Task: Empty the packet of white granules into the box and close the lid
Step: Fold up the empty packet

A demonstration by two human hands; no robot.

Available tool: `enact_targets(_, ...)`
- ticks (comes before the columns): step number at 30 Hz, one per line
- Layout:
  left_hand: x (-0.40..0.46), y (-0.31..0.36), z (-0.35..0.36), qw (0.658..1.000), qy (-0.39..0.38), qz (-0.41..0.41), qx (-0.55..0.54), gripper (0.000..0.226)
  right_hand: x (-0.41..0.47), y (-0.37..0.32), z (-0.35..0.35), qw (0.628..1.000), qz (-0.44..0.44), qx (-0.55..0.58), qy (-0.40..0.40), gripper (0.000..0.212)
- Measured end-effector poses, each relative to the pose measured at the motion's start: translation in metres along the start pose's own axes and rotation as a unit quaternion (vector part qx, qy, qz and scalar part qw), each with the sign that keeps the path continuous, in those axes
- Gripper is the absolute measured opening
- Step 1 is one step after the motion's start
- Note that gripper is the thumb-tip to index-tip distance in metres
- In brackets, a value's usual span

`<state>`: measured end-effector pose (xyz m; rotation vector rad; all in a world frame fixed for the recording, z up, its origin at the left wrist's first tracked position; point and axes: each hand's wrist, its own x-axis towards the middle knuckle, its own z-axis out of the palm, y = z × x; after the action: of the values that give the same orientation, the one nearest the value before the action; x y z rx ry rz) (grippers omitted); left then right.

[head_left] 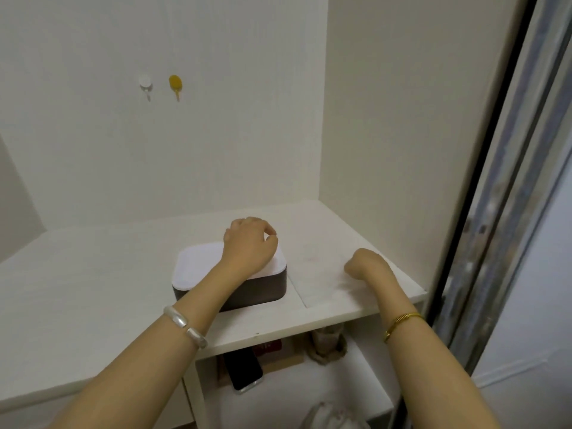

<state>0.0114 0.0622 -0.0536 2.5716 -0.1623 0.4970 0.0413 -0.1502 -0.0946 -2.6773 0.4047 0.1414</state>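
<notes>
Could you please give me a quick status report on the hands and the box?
Left hand curled over box, white lid down. Right hand fisted on the shelf beside it, apparently empty. No packet in view. Nothing obstructing.

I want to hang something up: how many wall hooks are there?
2. A white hook and a yellow hook sit side by side on the back wall, white on the left, above the white-lidded box. None seem hidden.

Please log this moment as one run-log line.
left hand: on box lid, far right corner | right hand: curled, on shelf | lid: on box | packet: not visible
</notes>
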Motion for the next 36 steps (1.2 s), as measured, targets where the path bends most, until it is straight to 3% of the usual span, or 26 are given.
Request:
enact_targets(3,0.000,0.006,0.005,0.999,-0.043,0.012,-0.026,0.030,0.000,0.000,-0.004,0.998,0.013,0.047,-0.025,0.026)
enact_targets(6,-0.001,0.005,0.006,0.994,-0.086,0.020,-0.058,0.032,-0.005,0.002,-0.014,0.974,0.038,0.213,-0.066,0.014)
enact_targets(7,-0.001,0.005,0.006,0.993,-0.096,0.021,-0.063,0.034,-0.009,0.003,-0.020,0.952,0.035,0.293,-0.083,0.010)
enact_targets(9,-0.001,0.005,0.006,0.993,-0.106,0.017,-0.056,0.041,-0.014,0.005,-0.033,0.902,0.001,0.417,-0.112,0.027)
enact_targets(14,0.002,0.005,0.002,0.992,-0.121,0.004,-0.041,0.049,-0.031,0.000,-0.065,0.831,-0.067,0.534,-0.138,0.028)
enact_targets(17,0.003,0.002,0.003,0.989,-0.144,0.027,-0.021,0.049,-0.036,-0.004,-0.075,0.752,-0.071,0.641,-0.134,0.022)
enact_targets(20,0.003,0.001,0.003,0.979,-0.171,0.053,-0.095,0.055,-0.042,-0.010,-0.080,0.687,-0.070,0.708,-0.148,0.019)
enact_targets(25,0.006,0.007,0.003,0.958,-0.098,0.051,-0.266,0.020,-0.053,-0.024,-0.085,0.617,-0.089,0.762,-0.175,0.016)
enact_targets(28,0.011,0.012,-0.002,0.951,-0.027,0.037,-0.305,0.019,-0.054,-0.031,-0.091,0.579,-0.127,0.784,-0.183,0.014)
enact_targets(29,0.013,0.014,-0.005,0.944,-0.006,0.045,-0.327,0.018,-0.054,-0.032,-0.093,0.586,-0.143,0.778,-0.173,0.015)
enact_targets(30,0.014,0.016,-0.008,0.933,0.013,0.055,-0.355,0.016,-0.053,-0.031,-0.095,0.621,-0.163,0.753,-0.148,0.020)
enact_targets(33,0.018,0.020,-0.019,0.908,0.052,0.055,-0.412,0.022,-0.054,-0.028,-0.096,0.803,-0.238,0.547,-0.023,0.015)
enact_targets(34,0.020,0.020,-0.022,0.906,0.059,0.054,-0.415,0.022,-0.055,-0.027,-0.096,0.838,-0.255,0.482,0.010,0.006)
enact_targets(36,0.023,0.017,-0.028,0.907,0.060,0.054,-0.412,0.020,-0.051,-0.026,-0.095,0.862,-0.267,0.428,0.053,0.020)
